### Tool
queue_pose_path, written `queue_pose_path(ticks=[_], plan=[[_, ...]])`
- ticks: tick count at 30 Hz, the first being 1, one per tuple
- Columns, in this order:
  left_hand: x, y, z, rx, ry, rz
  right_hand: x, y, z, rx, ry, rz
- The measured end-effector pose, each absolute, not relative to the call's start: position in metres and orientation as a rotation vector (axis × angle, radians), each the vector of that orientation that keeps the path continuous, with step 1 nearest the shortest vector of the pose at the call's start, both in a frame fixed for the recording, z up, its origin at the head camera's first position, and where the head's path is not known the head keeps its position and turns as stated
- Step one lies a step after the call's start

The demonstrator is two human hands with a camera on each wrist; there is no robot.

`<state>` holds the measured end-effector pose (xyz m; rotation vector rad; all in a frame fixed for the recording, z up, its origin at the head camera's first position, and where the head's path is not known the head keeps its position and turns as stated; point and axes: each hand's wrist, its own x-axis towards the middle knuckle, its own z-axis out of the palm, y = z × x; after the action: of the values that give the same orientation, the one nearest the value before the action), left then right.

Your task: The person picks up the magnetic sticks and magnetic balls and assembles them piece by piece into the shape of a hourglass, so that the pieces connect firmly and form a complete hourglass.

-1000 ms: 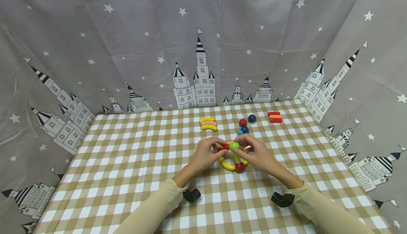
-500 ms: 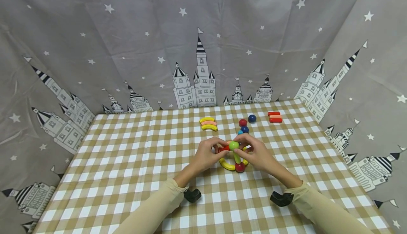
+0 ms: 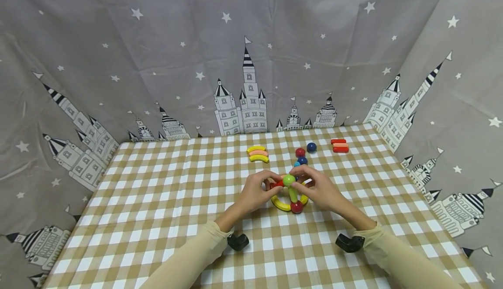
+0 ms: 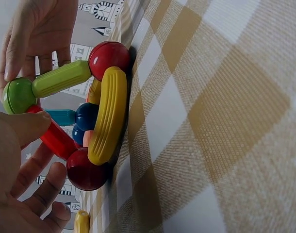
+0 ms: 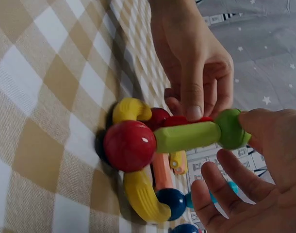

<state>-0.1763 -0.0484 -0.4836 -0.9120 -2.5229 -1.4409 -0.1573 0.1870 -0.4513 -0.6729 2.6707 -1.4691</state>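
Observation:
Curved yellow rods (image 4: 108,116) and dark red balls (image 4: 109,59) form part of a ring on the tablecloth. From one ball a green rod (image 4: 62,79) slants up to a light green ball (image 3: 288,180); a red rod (image 4: 60,138) rises from another dark red ball (image 4: 86,169) to meet it. My left hand (image 3: 253,190) pinches the red rod near its upper end. On the other side, my right hand (image 3: 320,188) holds the light green ball by thumb and fingertips. Behind them show a dark blue ball (image 5: 171,204) and a cyan rod (image 4: 61,117).
Farther back lie two curved yellow rods (image 3: 259,159) with a salmon one between them. Several balls, including a red ball (image 3: 300,152) and a dark blue one, sit behind the ring. At the back right are red rods (image 3: 340,149) around a salmon one.

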Motion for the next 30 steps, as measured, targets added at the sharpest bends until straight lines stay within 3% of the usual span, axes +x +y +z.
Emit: queue_pose_path(ticks=[11,30], plan=[[-0.176,-0.049,-0.487,-0.902,-2.512,-1.429,-0.179,0.200,-0.455,-0.667,2.819,-1.519],[-0.178,-0.047,-0.489,-0.933,-2.493,-1.448,-0.210,0.209,-0.479,-0.668,2.363,-1.777]])
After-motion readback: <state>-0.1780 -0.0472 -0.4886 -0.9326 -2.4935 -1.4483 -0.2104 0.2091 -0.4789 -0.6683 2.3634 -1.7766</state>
